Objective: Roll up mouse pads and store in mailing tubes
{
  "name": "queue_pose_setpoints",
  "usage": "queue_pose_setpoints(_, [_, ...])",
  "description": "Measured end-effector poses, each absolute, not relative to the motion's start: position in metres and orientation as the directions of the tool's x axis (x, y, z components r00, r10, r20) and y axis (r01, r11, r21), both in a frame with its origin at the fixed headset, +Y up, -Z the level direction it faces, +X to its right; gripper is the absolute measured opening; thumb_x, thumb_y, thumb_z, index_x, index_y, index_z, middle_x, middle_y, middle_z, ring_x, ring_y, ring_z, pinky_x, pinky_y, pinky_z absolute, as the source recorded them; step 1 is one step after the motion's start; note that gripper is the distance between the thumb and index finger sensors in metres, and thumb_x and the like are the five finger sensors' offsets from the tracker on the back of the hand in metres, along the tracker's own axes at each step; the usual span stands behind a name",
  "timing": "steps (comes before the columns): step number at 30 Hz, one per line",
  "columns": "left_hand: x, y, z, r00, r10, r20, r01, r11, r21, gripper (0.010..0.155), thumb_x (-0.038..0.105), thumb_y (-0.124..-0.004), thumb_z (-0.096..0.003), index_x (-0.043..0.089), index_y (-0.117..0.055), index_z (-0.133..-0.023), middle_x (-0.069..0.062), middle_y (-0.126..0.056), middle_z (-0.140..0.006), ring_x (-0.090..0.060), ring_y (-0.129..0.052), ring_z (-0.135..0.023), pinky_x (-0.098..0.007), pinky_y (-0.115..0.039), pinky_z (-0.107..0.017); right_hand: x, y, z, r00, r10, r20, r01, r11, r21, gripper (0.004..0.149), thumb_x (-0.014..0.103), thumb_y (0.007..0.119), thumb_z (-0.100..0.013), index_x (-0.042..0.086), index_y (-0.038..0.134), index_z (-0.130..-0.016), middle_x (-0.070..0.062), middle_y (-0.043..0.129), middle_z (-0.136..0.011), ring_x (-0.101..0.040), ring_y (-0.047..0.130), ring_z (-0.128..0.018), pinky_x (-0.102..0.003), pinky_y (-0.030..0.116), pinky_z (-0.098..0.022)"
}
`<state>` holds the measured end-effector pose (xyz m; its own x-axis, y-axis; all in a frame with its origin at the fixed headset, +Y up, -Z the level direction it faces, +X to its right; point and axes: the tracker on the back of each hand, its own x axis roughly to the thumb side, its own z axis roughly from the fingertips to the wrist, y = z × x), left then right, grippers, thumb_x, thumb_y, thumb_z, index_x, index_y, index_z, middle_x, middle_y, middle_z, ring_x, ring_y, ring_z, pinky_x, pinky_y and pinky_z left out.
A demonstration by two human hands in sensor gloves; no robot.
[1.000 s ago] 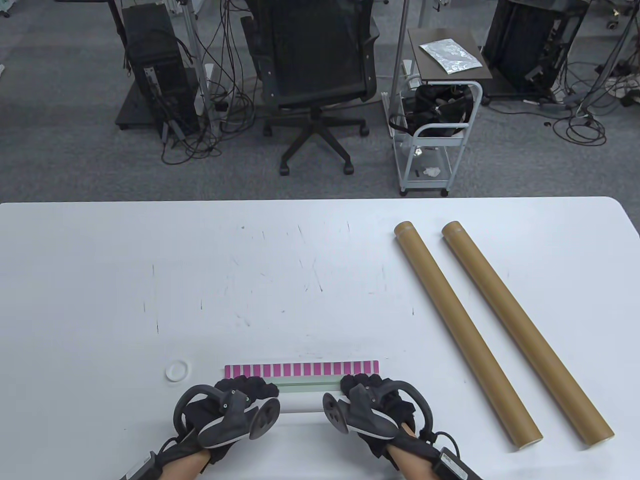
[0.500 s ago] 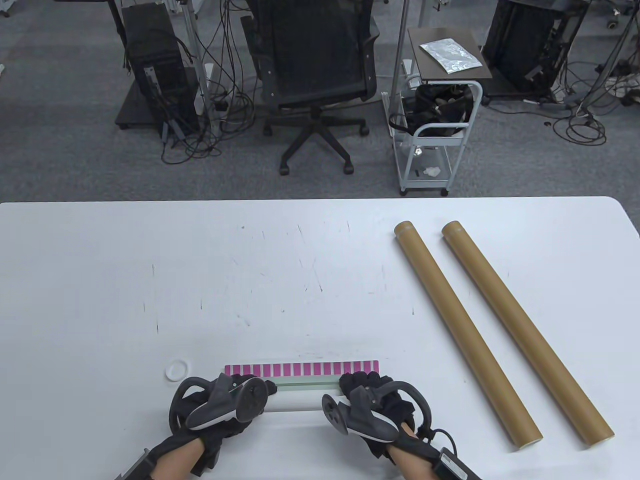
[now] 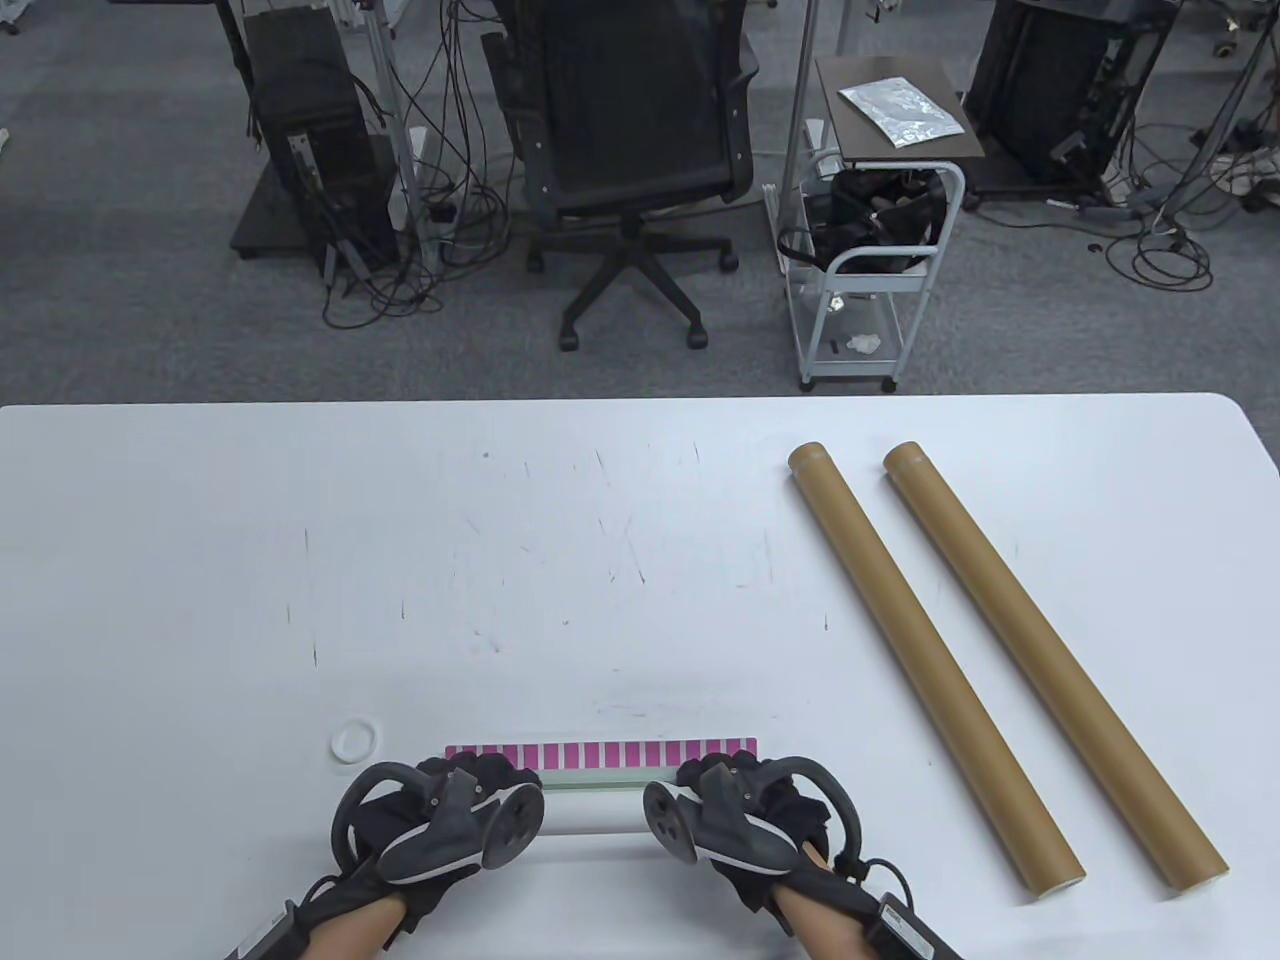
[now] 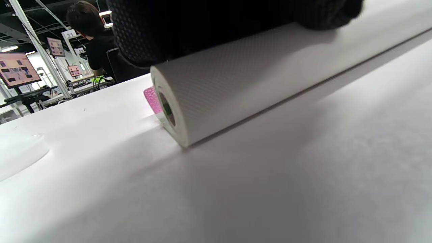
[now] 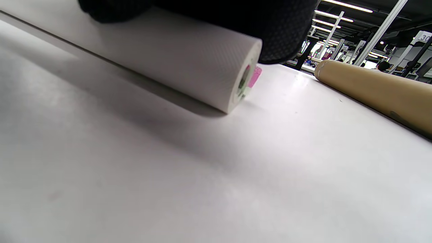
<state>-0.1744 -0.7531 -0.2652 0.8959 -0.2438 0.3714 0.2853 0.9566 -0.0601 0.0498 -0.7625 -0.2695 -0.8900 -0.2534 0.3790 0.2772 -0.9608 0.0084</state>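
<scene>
My left hand point(image 3: 440, 825) and my right hand point(image 3: 745, 825) lie on top of the rolled mouse pad point(image 3: 598, 815), one at each end, fingers curved over the roll. Its pink striped edge point(image 3: 600, 752) lies flat on the table point(image 3: 600, 560), just beyond my fingertips. The two mailing tubes point(image 3: 930, 660) lie well apart, on my right.

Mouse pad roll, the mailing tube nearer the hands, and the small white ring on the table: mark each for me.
mouse pad roll point(image 4: 256, 77), left wrist view, on its white textured outer wrap.
nearer mailing tube point(image 3: 925, 655), table view, mid-length of its brown wall.
white ring point(image 3: 354, 741), table view, on its rim.
</scene>
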Motion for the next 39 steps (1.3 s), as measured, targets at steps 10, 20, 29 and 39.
queue_pose_setpoints(10, [-0.178, -0.758, -0.276, 0.932, -0.164, 0.322, 0.232, 0.955, -0.186, 0.051, 0.042, -0.059, -0.0424, 0.046, -0.067, -0.092, 0.013, -0.082, -0.094, -0.014, -0.088, -0.087, -0.034, -0.079, -0.069, 0.049, -0.762, -0.268, -0.886, -0.255, 0.386, 0.266, -0.964, -0.026, 0.059, 0.04, 0.068, -0.039, 0.027, 0.061, -0.096, 0.001, 0.074, -0.094, -0.023, 0.082, -0.08, -0.041, 0.072, -0.062])
queue_pose_setpoints(20, [-0.177, -0.753, -0.272, 0.913, -0.135, 0.385, 0.241, 0.94, -0.243, 0.052, 0.042, -0.064, -0.0417, 0.041, -0.072, -0.093, 0.009, -0.086, -0.094, -0.018, -0.092, -0.085, -0.036, -0.082, -0.066, 0.048, -0.758, -0.265, -0.886, -0.197, 0.419, 0.237, -0.97, 0.045, 0.057, 0.039, 0.071, -0.035, 0.028, 0.07, -0.091, 0.002, 0.083, -0.087, -0.021, 0.088, -0.073, -0.039, 0.077, -0.058])
queue_pose_setpoints(29, [-0.175, -0.753, -0.264, 0.904, -0.185, 0.386, 0.255, 0.957, -0.137, 0.05, 0.039, -0.066, -0.0432, 0.043, -0.065, -0.093, 0.013, -0.078, -0.096, -0.013, -0.087, -0.088, -0.034, -0.077, -0.07, 0.049, -0.761, -0.258, -0.868, -0.234, 0.437, 0.247, -0.969, -0.026, 0.059, 0.036, 0.063, -0.041, 0.023, 0.061, -0.098, -0.002, 0.076, -0.095, -0.025, 0.083, -0.081, -0.042, 0.073, -0.062])
queue_pose_setpoints(39, [-0.178, -0.755, -0.269, 0.913, -0.2, 0.354, 0.253, 0.961, -0.109, 0.05, 0.04, -0.062, -0.044, 0.046, -0.065, -0.093, 0.015, -0.078, -0.097, -0.012, -0.091, -0.087, -0.031, -0.083, -0.065, 0.045, -0.758, -0.261, -0.881, -0.251, 0.4, 0.252, -0.966, -0.051, 0.057, 0.037, 0.071, -0.038, 0.027, 0.064, -0.094, 0.001, 0.078, -0.091, -0.022, 0.084, -0.077, -0.039, 0.074, -0.059])
